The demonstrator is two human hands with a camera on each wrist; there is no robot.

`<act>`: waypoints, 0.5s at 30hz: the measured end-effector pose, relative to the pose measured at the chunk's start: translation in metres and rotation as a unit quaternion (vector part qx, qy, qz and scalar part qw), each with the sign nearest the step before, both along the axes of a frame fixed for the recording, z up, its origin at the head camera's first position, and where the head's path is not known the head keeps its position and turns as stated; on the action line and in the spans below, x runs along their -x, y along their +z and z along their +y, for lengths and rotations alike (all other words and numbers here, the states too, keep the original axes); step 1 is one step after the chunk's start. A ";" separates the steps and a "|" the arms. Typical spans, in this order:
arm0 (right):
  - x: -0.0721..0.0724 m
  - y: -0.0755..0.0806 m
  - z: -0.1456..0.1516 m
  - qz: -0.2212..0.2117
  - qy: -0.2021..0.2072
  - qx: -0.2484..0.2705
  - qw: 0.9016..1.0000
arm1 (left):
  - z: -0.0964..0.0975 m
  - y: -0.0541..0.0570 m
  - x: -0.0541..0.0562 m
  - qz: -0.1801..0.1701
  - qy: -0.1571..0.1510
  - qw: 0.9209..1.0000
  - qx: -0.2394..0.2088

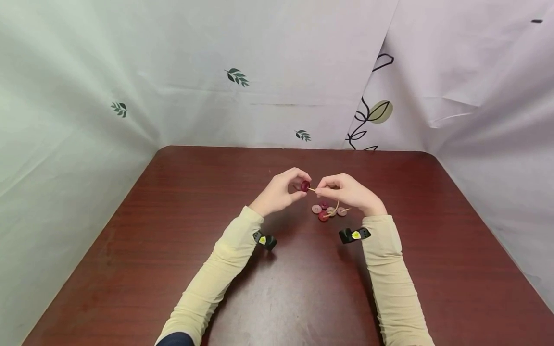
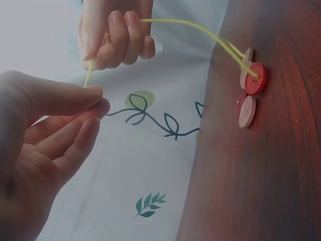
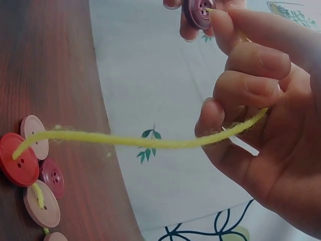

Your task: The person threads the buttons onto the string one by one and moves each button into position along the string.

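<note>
Between thumb and fingers my left hand pinches a dark maroon button, held up off the table. Yellow yarn is pinched by my right hand; a short stretch of it reaches the button's holes in the right wrist view. From the right hand's curled fingers the yarn arcs down to a bright red button on the table and passes through it. A pale pink button beside it also has yarn through its holes. In the left wrist view the left fingers hide the held button.
Around the red button lie another pink button, a maroon button and a pink button with a yarn end near it. The reddish-brown table meets a pale patterned cloth at its back and sides.
</note>
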State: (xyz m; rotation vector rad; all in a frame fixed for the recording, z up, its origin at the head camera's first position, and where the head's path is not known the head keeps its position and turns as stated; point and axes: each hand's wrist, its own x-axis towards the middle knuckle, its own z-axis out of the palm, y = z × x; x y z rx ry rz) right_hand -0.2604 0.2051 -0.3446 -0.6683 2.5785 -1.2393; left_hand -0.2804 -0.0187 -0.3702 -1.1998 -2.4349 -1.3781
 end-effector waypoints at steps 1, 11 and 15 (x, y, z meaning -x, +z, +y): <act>0.000 0.000 0.000 0.000 0.000 -0.001 1.000 | 0.000 0.000 0.000 0.002 -0.001 1.000 -0.001; 0.001 -0.001 -0.003 -0.003 0.006 -0.005 1.000 | 0.001 -0.001 0.001 0.005 -0.005 1.000 0.004; 0.001 -0.002 -0.003 -0.001 0.009 -0.006 1.000 | 0.002 -0.001 0.001 0.004 -0.005 1.000 0.006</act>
